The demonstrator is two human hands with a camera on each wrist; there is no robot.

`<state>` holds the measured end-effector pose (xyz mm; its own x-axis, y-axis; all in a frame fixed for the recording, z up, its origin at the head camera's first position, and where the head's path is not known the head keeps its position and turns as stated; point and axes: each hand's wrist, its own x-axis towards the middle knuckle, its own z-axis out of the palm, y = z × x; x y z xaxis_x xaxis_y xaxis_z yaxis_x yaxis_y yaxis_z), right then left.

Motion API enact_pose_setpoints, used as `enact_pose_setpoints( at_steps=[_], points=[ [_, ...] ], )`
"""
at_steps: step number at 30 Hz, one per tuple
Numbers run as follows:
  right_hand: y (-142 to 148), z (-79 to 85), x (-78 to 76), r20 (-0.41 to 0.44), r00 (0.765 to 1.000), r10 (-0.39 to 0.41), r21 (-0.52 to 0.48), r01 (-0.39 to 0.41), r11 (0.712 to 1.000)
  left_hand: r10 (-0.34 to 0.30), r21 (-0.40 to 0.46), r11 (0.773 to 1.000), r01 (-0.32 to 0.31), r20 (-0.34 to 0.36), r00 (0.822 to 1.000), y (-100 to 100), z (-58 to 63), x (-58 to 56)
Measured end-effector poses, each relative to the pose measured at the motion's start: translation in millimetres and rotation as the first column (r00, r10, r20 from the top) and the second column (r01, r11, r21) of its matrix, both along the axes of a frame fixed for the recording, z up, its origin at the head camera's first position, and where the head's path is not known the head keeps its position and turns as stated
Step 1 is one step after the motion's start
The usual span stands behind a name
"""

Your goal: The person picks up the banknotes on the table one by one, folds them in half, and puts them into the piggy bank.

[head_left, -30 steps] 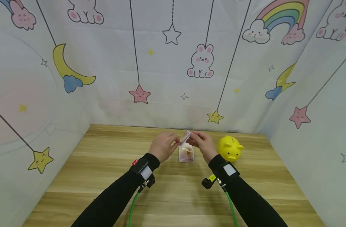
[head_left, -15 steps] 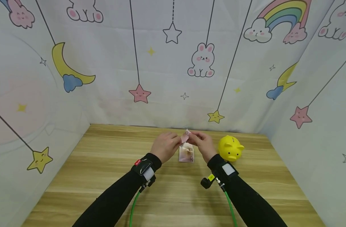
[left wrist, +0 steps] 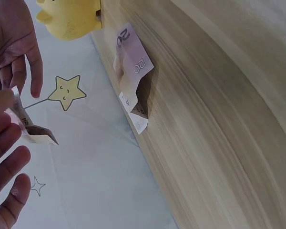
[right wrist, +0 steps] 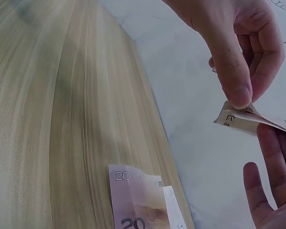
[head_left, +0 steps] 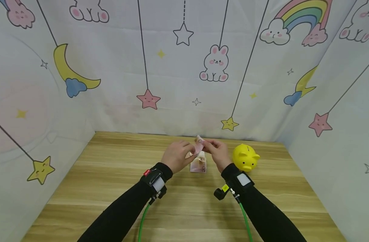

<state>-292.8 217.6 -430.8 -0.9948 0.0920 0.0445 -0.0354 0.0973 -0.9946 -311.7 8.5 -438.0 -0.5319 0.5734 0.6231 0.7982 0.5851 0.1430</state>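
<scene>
In the head view my left hand (head_left: 179, 156) pinches a pinkish banknote (head_left: 198, 145), the thumb at its lower part. My right hand (head_left: 217, 153) holds the same note from the other side, raised off the table. In the right wrist view the left thumb (right wrist: 236, 93) presses on the note (right wrist: 240, 121), which is folded or creased lengthwise; the right fingers (right wrist: 276, 162) lie against it. Below the hands a second, creased banknote (left wrist: 136, 62) marked 20 lies on the table, its middle bulging up. A yellow piggy bank (head_left: 245, 158) stands right of the right hand.
The wooden table (head_left: 190, 208) ends at a white cloth backdrop (head_left: 121, 67) printed with stars, moons and rabbits. Cloth walls also stand left and right. A green cable (head_left: 141, 222) hangs from the left wrist strap, another (head_left: 246, 220) from the right.
The held banknote has turned more upright and rises a little higher. My left fingers have shifted along it and spread slightly. The piggy bank and the note on the table stay put.
</scene>
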Motion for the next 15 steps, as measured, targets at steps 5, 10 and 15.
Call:
enact_pose_setpoints(
  at_steps=[5,10,15],
  points=[
    [6,-0.5,-2.3,-0.005,1.0,-0.01,0.011,0.01,1.0,-0.014,0.142,0.99,-0.025,0.267,0.964,-9,2.2,-4.4],
    [11,2.0,-2.0,-0.001,1.0,0.014,0.016,-0.014,1.0,-0.038,0.321,0.936,-0.146,0.503,0.864,-15,0.6,-11.9],
    [11,7.5,0.7,-0.006,0.999,0.053,0.033,-0.053,0.998,-0.101,0.377,0.903,-0.205,0.651,0.752,-18,-1.8,-17.3]
  ],
)
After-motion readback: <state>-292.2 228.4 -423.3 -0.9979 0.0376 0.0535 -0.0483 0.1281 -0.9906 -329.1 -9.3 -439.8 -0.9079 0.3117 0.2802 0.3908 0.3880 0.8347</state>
